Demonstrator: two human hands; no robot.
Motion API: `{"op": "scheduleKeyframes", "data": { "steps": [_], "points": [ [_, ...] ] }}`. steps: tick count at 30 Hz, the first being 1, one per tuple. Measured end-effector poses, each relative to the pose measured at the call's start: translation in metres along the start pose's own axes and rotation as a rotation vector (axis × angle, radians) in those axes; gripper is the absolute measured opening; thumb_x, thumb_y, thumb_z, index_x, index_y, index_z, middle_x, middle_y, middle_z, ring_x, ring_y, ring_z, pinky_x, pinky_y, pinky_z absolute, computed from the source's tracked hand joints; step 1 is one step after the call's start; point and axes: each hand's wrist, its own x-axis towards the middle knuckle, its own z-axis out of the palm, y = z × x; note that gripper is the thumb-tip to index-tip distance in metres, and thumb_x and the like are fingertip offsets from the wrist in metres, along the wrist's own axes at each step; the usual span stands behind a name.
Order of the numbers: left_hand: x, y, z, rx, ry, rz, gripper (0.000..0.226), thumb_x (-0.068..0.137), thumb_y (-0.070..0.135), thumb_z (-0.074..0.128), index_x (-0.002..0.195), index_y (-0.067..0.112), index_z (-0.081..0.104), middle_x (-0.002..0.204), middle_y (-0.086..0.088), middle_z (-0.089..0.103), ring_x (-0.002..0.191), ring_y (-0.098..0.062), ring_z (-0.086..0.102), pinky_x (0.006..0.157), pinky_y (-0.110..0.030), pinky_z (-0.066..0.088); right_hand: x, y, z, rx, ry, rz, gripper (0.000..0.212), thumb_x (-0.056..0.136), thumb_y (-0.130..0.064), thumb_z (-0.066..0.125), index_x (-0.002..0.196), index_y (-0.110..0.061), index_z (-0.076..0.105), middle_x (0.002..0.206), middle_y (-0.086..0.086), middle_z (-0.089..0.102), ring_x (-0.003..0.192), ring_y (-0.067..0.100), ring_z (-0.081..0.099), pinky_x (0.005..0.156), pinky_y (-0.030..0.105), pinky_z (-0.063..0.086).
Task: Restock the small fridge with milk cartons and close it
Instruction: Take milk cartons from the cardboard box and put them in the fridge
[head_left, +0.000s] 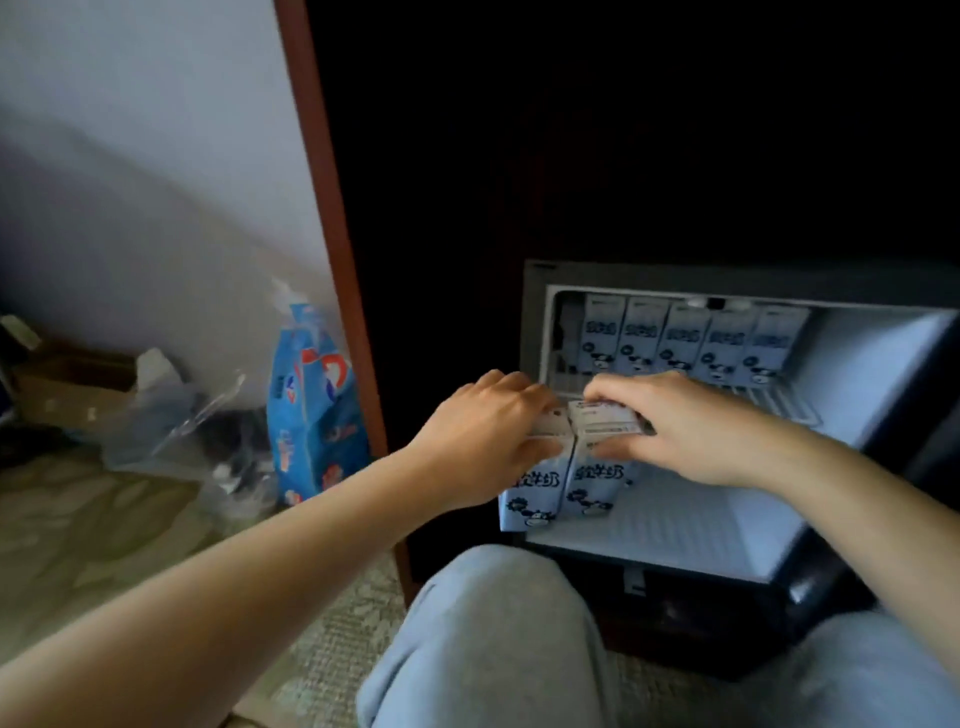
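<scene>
Two cartons stand upright, side by side and touching, at the front left of the open fridge (883, 374), below the shelf. The left hand (483, 441) curls over the top of the left carton (530, 499), and the right hand (691, 426) clamps the top of the right carton (597, 483). The space they need lies straight ahead, deeper inside. A row of five cartons (685, 338) fills the shelf behind. The labels carry Chinese characters and a cartoon animal, too blurred to read.

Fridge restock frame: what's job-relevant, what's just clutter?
Job: fridge, back row of cartons, left front carton gripped by left hand, right front carton gripped by right hand.
Clutter: blue pack, clear plastic bag, cardboard box.
</scene>
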Motion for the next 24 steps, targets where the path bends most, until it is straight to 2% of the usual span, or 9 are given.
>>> {"op": "scheduleKeyframes", "data": {
  "steps": [3, 6, 8, 9, 13, 15, 19, 21, 24],
  "points": [
    [0.043, 0.02, 0.016, -0.02, -0.084, 0.046, 0.043, 0.093, 0.04, 0.051, 0.13, 0.019, 0.045, 0.129, -0.002, 0.05, 0.121, -0.021, 0.045, 0.095, -0.034, 0.04, -0.002, 0.043, 0.004, 0.01, -0.012, 0.082, 0.025, 0.082, -0.051, 0.061, 0.095, -0.039, 0.044, 0.08, -0.003, 0.063, 0.069, 0.02, 0.061, 0.061, 0.036, 0.049],
    [0.081, 0.038, 0.037, -0.036, -0.176, 0.069, 0.039, 0.093, 0.037, 0.053, 0.125, 0.017, 0.047, 0.125, -0.003, 0.053, 0.115, -0.021, 0.051, 0.089, -0.036, 0.045, -0.002, 0.081, 0.013, 0.03, -0.038, 0.148, 0.024, 0.082, -0.047, 0.064, 0.091, -0.032, 0.049, 0.081, -0.009, 0.06, 0.068, 0.011, 0.057, 0.061, 0.031, 0.046],
    [0.102, 0.048, 0.055, 0.002, -0.247, 0.093, 0.04, 0.093, 0.037, 0.052, 0.126, 0.015, 0.046, 0.124, -0.004, 0.054, 0.11, -0.021, 0.055, 0.086, -0.036, 0.047, 0.001, 0.102, 0.021, 0.043, -0.066, 0.193, 0.026, 0.082, -0.044, 0.067, 0.096, -0.028, 0.052, 0.087, -0.011, 0.058, 0.073, 0.006, 0.055, 0.064, 0.028, 0.046],
    [0.111, 0.052, 0.064, 0.029, -0.272, 0.11, 0.041, 0.094, 0.037, 0.052, 0.127, 0.014, 0.045, 0.126, -0.004, 0.054, 0.11, -0.022, 0.056, 0.088, -0.036, 0.048, 0.003, 0.112, 0.026, 0.049, -0.082, 0.217, 0.027, 0.082, -0.042, 0.068, 0.097, -0.026, 0.053, 0.089, -0.011, 0.058, 0.074, 0.005, 0.055, 0.065, 0.028, 0.046],
    [0.138, 0.063, 0.104, 0.029, -0.363, 0.137, 0.046, 0.094, 0.034, 0.051, 0.134, 0.014, 0.04, 0.134, -0.006, 0.049, 0.118, -0.024, 0.054, 0.097, -0.039, 0.047, 0.014, 0.147, 0.051, 0.091, -0.142, 0.281, 0.024, 0.082, -0.035, 0.07, 0.082, -0.031, 0.047, 0.088, -0.012, 0.055, 0.075, 0.007, 0.052, 0.063, 0.024, 0.04],
    [0.149, 0.063, 0.126, 0.006, -0.393, 0.132, 0.046, 0.095, 0.031, 0.051, 0.135, 0.012, 0.039, 0.134, -0.007, 0.049, 0.118, -0.025, 0.053, 0.098, -0.041, 0.048, 0.02, 0.161, 0.067, 0.11, -0.166, 0.308, 0.022, 0.083, -0.033, 0.07, 0.097, -0.023, 0.054, 0.102, -0.007, 0.06, 0.087, 0.011, 0.056, 0.069, 0.024, 0.043],
    [0.167, 0.06, 0.171, -0.052, -0.433, 0.103, 0.042, 0.095, 0.028, 0.05, 0.132, 0.012, 0.037, 0.13, -0.01, 0.047, 0.117, -0.026, 0.049, 0.097, -0.042, 0.048, 0.035, 0.185, 0.094, 0.111, -0.232, 0.375, 0.049, 0.085, -0.033, 0.067, 0.128, -0.016, 0.051, 0.126, 0.002, 0.058, 0.11, 0.02, 0.057, 0.093, 0.033, 0.047],
    [0.174, 0.061, 0.192, -0.072, -0.443, 0.074, 0.04, 0.095, 0.028, 0.051, 0.13, 0.012, 0.039, 0.128, -0.009, 0.048, 0.117, -0.025, 0.048, 0.096, -0.042, 0.047, 0.044, 0.198, 0.106, 0.09, -0.268, 0.392, 0.049, 0.085, -0.033, 0.067, 0.127, -0.015, 0.051, 0.124, 0.004, 0.059, 0.107, 0.021, 0.059, 0.092, 0.035, 0.049],
    [0.187, 0.062, 0.217, -0.092, -0.434, 0.057, 0.043, 0.095, 0.028, 0.051, 0.132, 0.012, 0.038, 0.129, -0.009, 0.048, 0.118, -0.025, 0.048, 0.097, -0.042, 0.047, 0.054, 0.215, 0.118, 0.053, -0.311, 0.405, 0.044, 0.087, -0.028, 0.066, 0.126, -0.014, 0.05, 0.119, 0.006, 0.059, 0.095, 0.019, 0.056, 0.078, 0.029, 0.045]
  ]
}}
